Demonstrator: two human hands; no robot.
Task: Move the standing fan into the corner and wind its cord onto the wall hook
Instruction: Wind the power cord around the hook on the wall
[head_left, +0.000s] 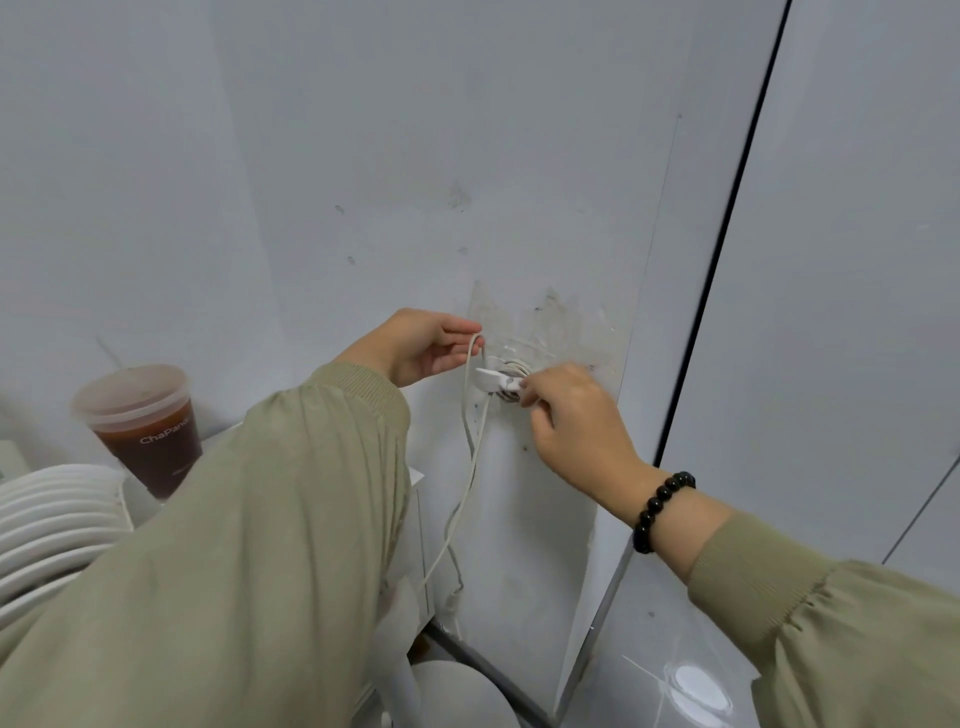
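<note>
The white cord (471, 457) is wound in several coils on the wall hook (513, 368), which sits a little right of the middle of the view and is mostly hidden under the coils. The white plug (488, 378) lies across the coils at the hook's 9 o'clock side.

Your right hand (571, 421) comes from 4 o'clock. Its thumb and forefinger pinch the end of the plug, and the other fingers are curled under the palm. Your left hand (418, 345) is at 9 o'clock from the hook. Its thumb and forefinger pinch a loop of the cord just beside the plug, and the remaining fingers are bent loosely.

From this loop the cord hangs down along the wall (363, 156) toward 7 o'clock and goes behind your left sleeve (260, 519).

The standing fan is low in the view: its white ribbed grille (52, 519) is at 8 o'clock, at the left edge, and its round base (462, 696) is at 6 o'clock, on the floor near the wall.

A plastic cup (143, 415) of brown drink stands above the grille. A bracelet of black beads (660, 512) is on your right wrist.
</note>
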